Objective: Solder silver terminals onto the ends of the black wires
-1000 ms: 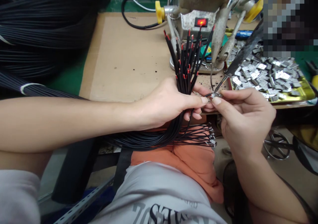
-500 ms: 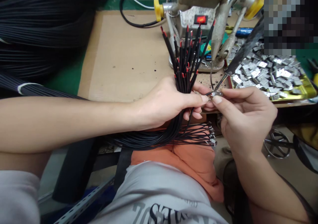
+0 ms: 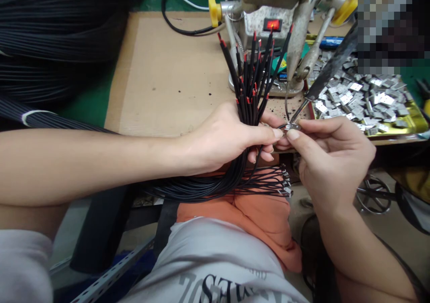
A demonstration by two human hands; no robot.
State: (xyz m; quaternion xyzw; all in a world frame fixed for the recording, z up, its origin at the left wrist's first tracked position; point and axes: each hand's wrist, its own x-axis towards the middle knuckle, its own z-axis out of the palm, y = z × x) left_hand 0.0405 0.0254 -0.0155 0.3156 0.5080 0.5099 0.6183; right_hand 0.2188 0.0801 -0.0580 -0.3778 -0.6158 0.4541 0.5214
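Observation:
My left hand [image 3: 231, 135] is closed round a bundle of black cables [image 3: 250, 88], whose red-tipped ends fan upward. Between its thumb and fingertips one cable runs out toward a small metal connector [image 3: 294, 126]. My right hand [image 3: 331, 153] pinches that connector between thumb and forefinger. The tip of a soldering iron [image 3: 314, 85] meets the connector where the cable end sits, and a thin solder wire [image 3: 286, 101] comes down to the same spot from above. Across my lap lie finished-looking cables [image 3: 262, 182] with metal connectors on their ends.
Behind the hands stands a soldering machine with a lit red switch [image 3: 273, 24] and yellow knobs [image 3: 213, 10]. A yellow tray [image 3: 414, 123] of loose metal connectors is on the right. Thick black cable bundles [image 3: 60, 47] lie at left. Cardboard [image 3: 161, 79] covers the bench.
Both hands keep their grips almost unmoved. The view has shifted very slightly. At the iron's tip, the joint on the connector looks a little different, with the iron still touching it.

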